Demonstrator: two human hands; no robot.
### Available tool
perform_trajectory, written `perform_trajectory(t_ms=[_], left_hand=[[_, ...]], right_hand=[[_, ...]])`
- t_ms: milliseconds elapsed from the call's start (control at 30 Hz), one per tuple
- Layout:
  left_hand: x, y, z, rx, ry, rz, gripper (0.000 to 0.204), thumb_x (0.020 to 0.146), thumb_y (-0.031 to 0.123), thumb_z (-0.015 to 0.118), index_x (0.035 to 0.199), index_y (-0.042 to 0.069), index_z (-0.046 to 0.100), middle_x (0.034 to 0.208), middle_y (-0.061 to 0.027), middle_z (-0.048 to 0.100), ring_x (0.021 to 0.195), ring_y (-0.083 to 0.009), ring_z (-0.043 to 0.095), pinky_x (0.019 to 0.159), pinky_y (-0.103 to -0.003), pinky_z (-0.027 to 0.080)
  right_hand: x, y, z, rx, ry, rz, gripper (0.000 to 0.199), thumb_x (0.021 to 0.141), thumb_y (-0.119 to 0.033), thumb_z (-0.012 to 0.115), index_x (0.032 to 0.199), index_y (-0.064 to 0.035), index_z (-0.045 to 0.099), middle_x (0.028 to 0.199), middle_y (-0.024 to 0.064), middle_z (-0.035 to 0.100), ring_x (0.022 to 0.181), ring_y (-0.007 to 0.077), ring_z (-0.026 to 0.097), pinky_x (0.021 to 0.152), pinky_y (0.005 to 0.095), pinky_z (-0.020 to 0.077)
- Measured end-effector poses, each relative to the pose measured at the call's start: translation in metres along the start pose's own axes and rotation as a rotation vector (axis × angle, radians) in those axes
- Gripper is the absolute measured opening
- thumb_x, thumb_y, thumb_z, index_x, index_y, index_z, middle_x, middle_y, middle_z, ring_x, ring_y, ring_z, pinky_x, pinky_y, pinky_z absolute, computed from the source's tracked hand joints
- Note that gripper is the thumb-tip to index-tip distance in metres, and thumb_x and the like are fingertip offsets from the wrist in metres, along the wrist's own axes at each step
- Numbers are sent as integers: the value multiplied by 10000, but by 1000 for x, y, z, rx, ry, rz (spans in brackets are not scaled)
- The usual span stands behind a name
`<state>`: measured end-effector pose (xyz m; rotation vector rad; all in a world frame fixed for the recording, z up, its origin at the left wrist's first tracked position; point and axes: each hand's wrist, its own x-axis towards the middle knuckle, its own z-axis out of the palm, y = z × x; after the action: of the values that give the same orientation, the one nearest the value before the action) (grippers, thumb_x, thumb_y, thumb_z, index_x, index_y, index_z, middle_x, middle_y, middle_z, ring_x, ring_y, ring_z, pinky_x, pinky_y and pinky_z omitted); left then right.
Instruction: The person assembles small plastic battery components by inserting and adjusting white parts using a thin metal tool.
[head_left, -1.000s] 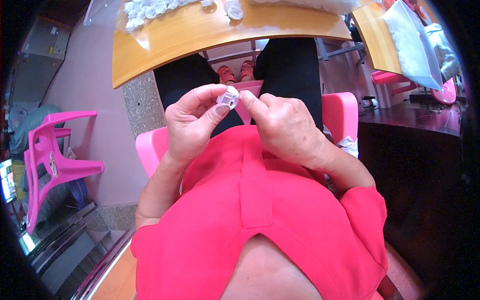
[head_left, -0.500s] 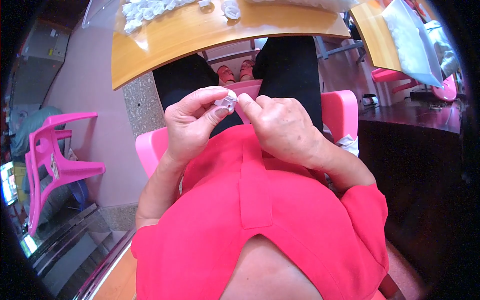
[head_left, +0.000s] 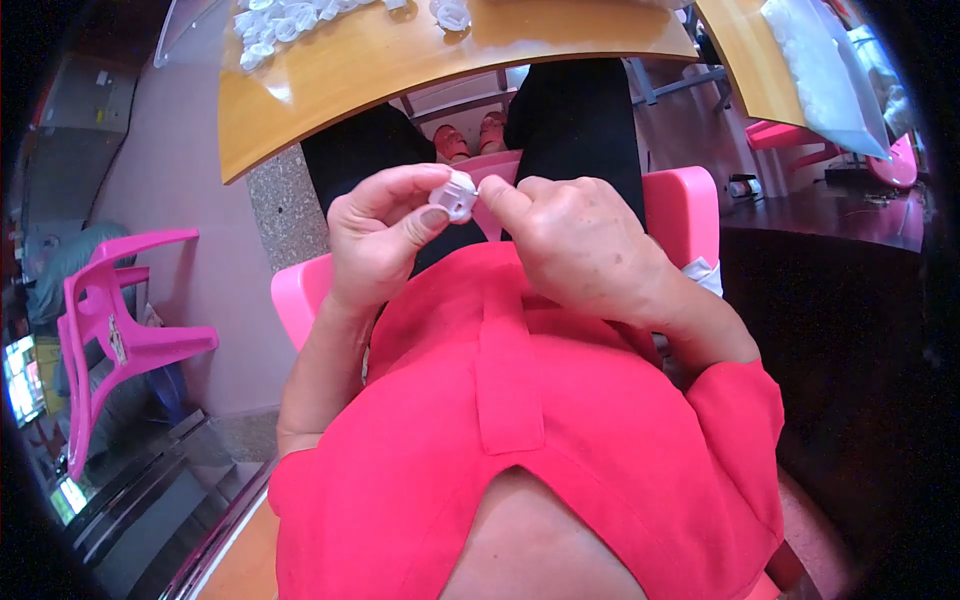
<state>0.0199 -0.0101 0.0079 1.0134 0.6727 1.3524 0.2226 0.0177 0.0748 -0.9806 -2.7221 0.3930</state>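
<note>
Hands (head_left: 480, 240) as before, both still pinching small white plastic piece (head_left: 454, 195) above lap.

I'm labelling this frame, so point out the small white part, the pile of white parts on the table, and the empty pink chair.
white part (head_left: 454, 194), head view, its top face
pile (head_left: 285, 20), head view, middle of heap
pink chair (head_left: 125, 330), head view, its seat

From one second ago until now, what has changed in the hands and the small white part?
Almost nothing changed. The left hand keeps pinching the small white plastic part between thumb and forefinger, and the right hand still presses its fingertips against it; the part only turned slightly. The heap of white parts on the yellow table and the pink chair stayed.
</note>
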Motion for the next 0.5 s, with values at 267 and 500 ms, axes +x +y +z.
perform_trajectory(t_ms=[267, 500], left_hand=[[2, 2, 1, -79, 10, -7, 298, 844, -14, 649, 1133, -53, 586, 1067, -186, 641, 946, -240, 648, 842, -364, 554], [-2, 2, 3, 22, -10, 5, 302, 843, -2, 653, 1139, -25, 593, 1106, -193, 627, 965, -246, 639, 822, -377, 561]], right_hand=[[-2, -4, 2, 42, 22, 36, 236, 758, -18, 583, 984, 5, 517, 670, 142, 578, 596, 305, 615, 507, 387, 494], [-1, -5, 2, 3, 19, 24, 192, 777, -79, 557, 927, 41, 549, 687, 159, 639, 605, 286, 666, 520, 364, 533]])
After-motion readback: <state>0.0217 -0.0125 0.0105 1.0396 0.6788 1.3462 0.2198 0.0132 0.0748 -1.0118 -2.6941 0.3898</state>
